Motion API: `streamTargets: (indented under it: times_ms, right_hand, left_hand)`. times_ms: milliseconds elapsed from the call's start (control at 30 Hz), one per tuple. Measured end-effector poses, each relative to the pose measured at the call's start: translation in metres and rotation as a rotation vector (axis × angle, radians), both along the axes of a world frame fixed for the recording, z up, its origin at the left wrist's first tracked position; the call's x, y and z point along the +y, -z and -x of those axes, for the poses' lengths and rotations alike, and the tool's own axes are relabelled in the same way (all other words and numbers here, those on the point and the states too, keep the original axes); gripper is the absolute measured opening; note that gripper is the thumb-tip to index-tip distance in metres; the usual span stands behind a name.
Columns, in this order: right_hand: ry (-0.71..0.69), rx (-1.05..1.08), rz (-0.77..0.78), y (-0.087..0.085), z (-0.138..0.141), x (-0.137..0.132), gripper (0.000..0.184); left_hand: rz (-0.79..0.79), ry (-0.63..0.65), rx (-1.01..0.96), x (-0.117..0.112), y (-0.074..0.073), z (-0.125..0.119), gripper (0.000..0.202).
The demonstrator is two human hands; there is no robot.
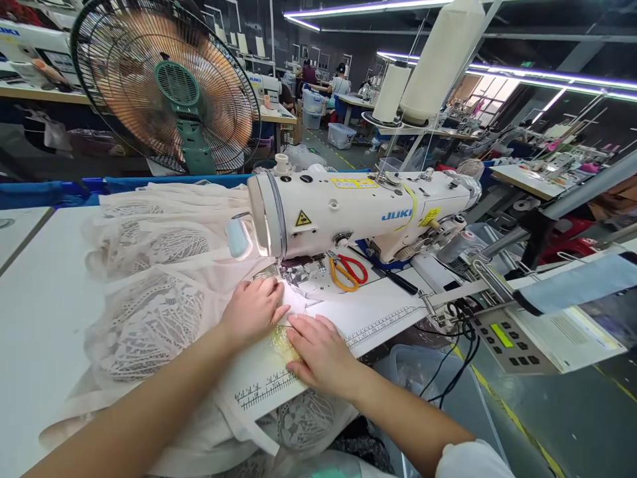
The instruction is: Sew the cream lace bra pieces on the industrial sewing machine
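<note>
A white JUKI sewing machine (318,212) stands across the table, its presser foot (291,273) just beyond my hands. My left hand (255,309) rests on pale cloth in front of the foot, fingers slightly bent, thumb out to the right. Lower and to the right, my right hand (321,348) lies flat with its fingers stretched forward. A small yellowish piece (283,342) shows beside it, partly hidden by the fingers. Cream lace garments (156,328) are heaped left of the machine, and some cloth hangs over the table's front edge.
Scissors with red and orange handles (346,272) and a black-handled tool (401,282) lie under the machine arm. A large fan (182,89) stands behind. At right are thread cones (442,63), a control panel (517,342) and a plastic bin (448,398). Several people work far back.
</note>
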State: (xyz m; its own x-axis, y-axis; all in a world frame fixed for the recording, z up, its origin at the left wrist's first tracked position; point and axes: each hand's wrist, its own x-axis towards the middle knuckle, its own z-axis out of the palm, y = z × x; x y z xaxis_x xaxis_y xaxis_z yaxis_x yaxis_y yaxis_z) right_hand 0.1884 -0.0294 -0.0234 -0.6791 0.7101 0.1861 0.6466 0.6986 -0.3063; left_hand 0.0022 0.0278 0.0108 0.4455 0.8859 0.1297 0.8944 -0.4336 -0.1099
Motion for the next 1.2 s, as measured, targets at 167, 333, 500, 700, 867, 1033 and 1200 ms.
streamTargets:
  times_ms: [167, 333, 500, 700, 867, 1033, 1200]
  right_hand:
    - [0.021, -0.009, 0.013, -0.002, 0.005, 0.000, 0.049]
    - [0.054, 0.003, 0.027, -0.003, 0.007, 0.002, 0.049]
    - [0.054, 0.023, 0.018, 0.001, 0.006, 0.000, 0.048]
    - [0.047, 0.009, 0.006, 0.001, 0.006, -0.001, 0.049]
    - [0.053, 0.008, 0.012, -0.001, 0.007, 0.000, 0.049]
    - [0.059, 0.003, 0.015, -0.001, 0.008, 0.000, 0.048]
    - [0.074, -0.004, 0.015, -0.002, 0.014, 0.006, 0.048]
  left_hand:
    - [-0.031, -0.028, -0.003, 0.004, 0.002, -0.005, 0.038]
    - [-0.037, -0.005, -0.020, 0.004, 0.006, -0.006, 0.038]
    - [-0.021, 0.051, -0.038, 0.001, 0.010, 0.002, 0.038]
    - [0.011, 0.089, -0.077, 0.006, 0.017, 0.007, 0.042]
    - [0.021, 0.106, -0.095, 0.007, 0.019, 0.010, 0.043]
    - [0.031, 0.117, -0.097, 0.006, 0.018, 0.011, 0.045]
    - [0.029, 0.132, -0.094, 0.016, 0.017, 0.016, 0.041]
